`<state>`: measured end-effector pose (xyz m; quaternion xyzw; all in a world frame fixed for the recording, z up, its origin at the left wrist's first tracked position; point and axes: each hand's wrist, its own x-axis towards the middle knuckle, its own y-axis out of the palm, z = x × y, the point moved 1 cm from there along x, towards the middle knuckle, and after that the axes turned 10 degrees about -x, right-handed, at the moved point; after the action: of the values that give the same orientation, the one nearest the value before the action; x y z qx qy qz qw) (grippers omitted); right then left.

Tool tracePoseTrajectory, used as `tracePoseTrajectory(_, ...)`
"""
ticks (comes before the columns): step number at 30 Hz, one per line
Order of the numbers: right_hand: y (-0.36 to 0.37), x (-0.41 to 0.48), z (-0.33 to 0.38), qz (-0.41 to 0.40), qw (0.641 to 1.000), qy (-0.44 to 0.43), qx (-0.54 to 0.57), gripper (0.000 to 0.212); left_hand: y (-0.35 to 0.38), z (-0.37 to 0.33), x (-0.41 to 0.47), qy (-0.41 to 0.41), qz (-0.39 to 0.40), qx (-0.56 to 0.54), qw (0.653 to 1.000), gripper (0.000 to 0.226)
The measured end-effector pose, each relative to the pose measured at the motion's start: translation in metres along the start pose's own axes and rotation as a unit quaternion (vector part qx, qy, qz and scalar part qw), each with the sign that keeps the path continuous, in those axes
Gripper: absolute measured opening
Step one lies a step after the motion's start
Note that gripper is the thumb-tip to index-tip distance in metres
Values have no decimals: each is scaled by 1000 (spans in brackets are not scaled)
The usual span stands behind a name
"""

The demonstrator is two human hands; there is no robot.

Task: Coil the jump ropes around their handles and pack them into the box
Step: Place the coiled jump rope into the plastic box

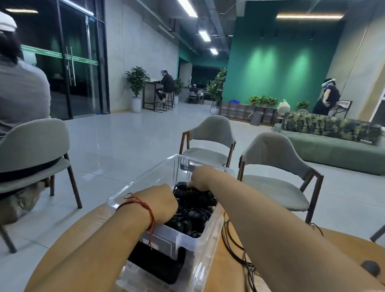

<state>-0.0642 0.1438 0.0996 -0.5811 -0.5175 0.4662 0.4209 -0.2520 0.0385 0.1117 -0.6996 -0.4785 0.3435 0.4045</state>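
A clear plastic box stands on a round wooden table and holds several black coiled jump ropes. Both my hands reach down into it. My right hand grips a coiled rope bundle at the far end of the box, fingers curled over it. My left hand, with a red string on its wrist, has its fingers tucked down among the ropes; what they hold is hidden. Loose black rope trails on the table to the right of the box.
Two grey chairs stand beyond the table's far edge. A seated person occupies another chair at the left. A green sofa sits at the right, with other people further back.
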Motion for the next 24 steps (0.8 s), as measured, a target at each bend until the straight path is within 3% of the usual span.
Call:
tracePoseTrajectory(6, -2, -3, 4, -125, 984, -63, -107, 35, -1, -7, -4, 0, 19, 18, 1000, 23)
tracePoseTrajectory(9, 0, -2, 5, -77, 988, -68, -113, 33, -3, -9, -9, 3, 24, 32, 999, 32)
tracePoseTrajectory(16, -2, -3, -2, 50, 996, -61, -45, 48, -1, -8, -4, 1, 27, 34, 999, 31)
tracePoseTrajectory(24, 5, -9, 5, 23, 997, -60, -32, 52, 6, 3, 8, -21, 19, 28, 999, 30)
